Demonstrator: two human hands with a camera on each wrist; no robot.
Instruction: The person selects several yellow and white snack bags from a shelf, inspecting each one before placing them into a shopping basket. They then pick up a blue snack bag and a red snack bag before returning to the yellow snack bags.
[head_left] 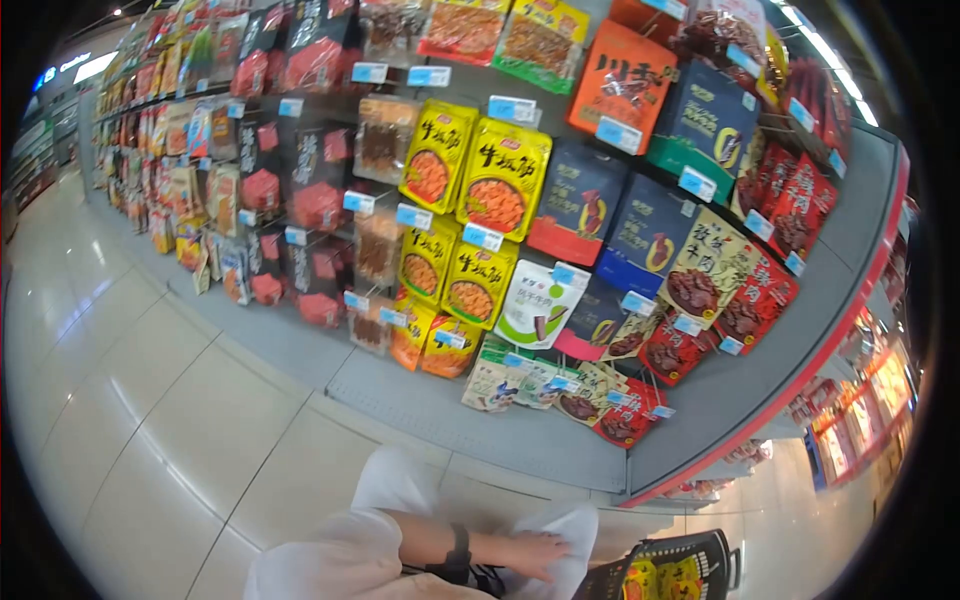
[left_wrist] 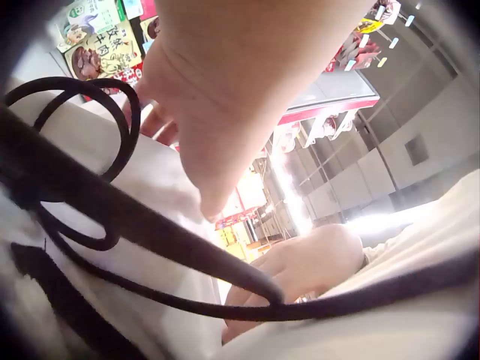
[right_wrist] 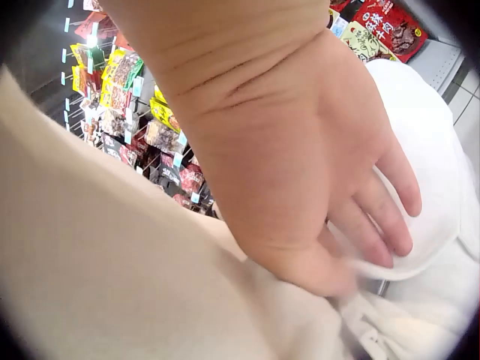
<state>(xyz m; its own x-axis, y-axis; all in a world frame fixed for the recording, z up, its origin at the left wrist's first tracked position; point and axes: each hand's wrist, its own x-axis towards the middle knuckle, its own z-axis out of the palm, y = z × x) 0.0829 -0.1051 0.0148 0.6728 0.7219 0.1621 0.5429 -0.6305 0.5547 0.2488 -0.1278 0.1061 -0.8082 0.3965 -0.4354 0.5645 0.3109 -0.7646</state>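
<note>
The left hand (head_left: 535, 555) rests on a knee (head_left: 583, 527) beside the basket (head_left: 606, 582), fingers released; the right hand (right_wrist: 307, 165), fingers loose and empty, is over white trousers (right_wrist: 420, 97).

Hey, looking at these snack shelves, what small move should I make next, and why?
Probably lift your left hand from the white trousers toward the red packet in the bottom row. Neither that hand nor your right hand appears to hold a packet, and the red one hangs low, on the side toward the black basket with yellow packs inside.
</note>
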